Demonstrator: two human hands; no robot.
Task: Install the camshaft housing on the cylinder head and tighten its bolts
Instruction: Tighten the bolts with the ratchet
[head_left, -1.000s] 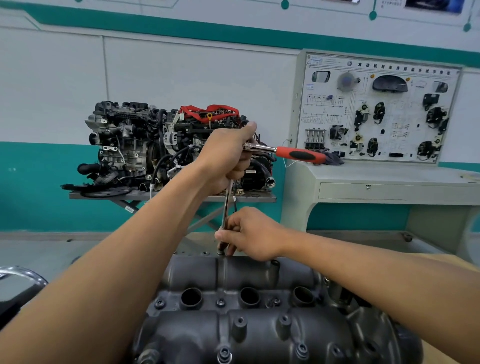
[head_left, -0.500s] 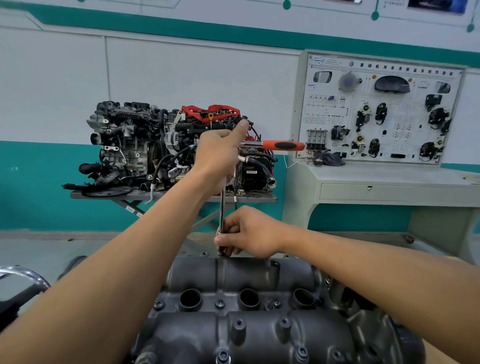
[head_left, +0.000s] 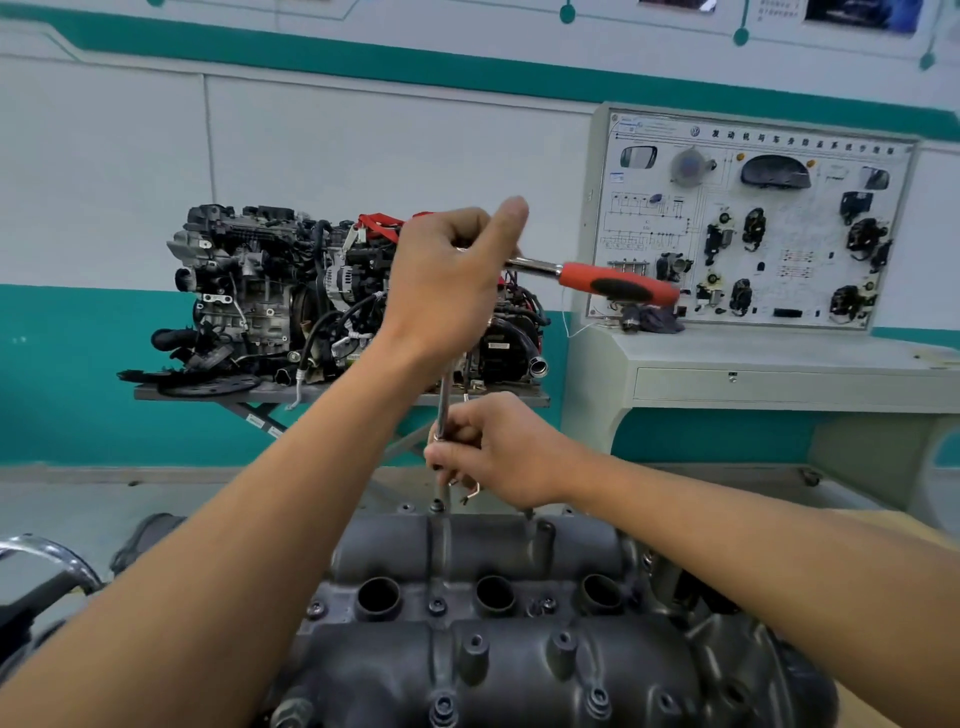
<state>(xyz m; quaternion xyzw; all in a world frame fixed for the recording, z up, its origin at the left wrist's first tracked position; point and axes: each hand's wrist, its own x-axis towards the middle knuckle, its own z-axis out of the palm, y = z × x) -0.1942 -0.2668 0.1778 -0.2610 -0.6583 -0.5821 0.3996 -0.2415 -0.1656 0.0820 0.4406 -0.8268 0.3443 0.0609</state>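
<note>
The camshaft housing (head_left: 467, 561) lay at the bottom middle of the view, beneath our forearms, already set in place. Several bolts (head_left: 437, 605) sat in its middle and near rows; we judged tightening only partly done, with the far-edge bolt (head_left: 436, 505) in hand. Our right hand (head_left: 498, 452) pinched the extension bar (head_left: 443, 400) above it. Our left hand (head_left: 452, 280), higher up, gripped the head of the orange-handled ratchet (head_left: 618, 283), fingers curled tight.

a vw roundel (head_left: 695, 131) and a chinese heading (head_left: 800, 141), 发动机与车身防盗系统示教板, are printed atop the training board (head_left: 810, 234); smaller print is unreadable.
</note>
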